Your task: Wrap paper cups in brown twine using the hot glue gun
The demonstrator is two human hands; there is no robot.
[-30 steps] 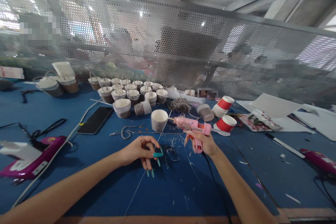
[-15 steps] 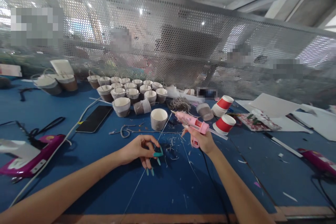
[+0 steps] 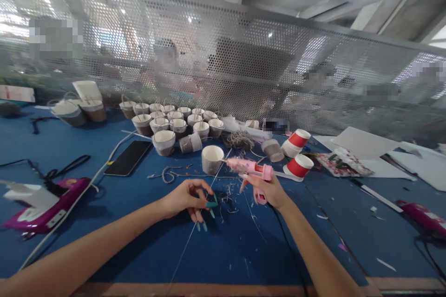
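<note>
My right hand (image 3: 266, 191) grips a pink glue gun (image 3: 249, 168) by its handle, nozzle pointing left toward a white paper cup wrapped in grey-brown twine (image 3: 212, 158). My left hand (image 3: 190, 198), with teal nails, rests on the blue table (image 3: 146, 236), its fingers pinched round a thin taut string (image 3: 195, 229) that runs from the table's near edge up toward the cup. Bits of cut twine (image 3: 228, 192) lie scattered between my two hands.
Several finished twine-wrapped cups (image 3: 174, 123) stand behind, with red paper cups (image 3: 298, 160) to the right. A black phone (image 3: 128, 158) lies left of centre. Magenta glue guns lie at far left (image 3: 45, 206) and far right (image 3: 423, 216). A perforated metal screen (image 3: 223, 65) backs the table.
The glue gun has swung down and left, its nozzle now close to the white cup. My left hand has stayed pinched on the string.
</note>
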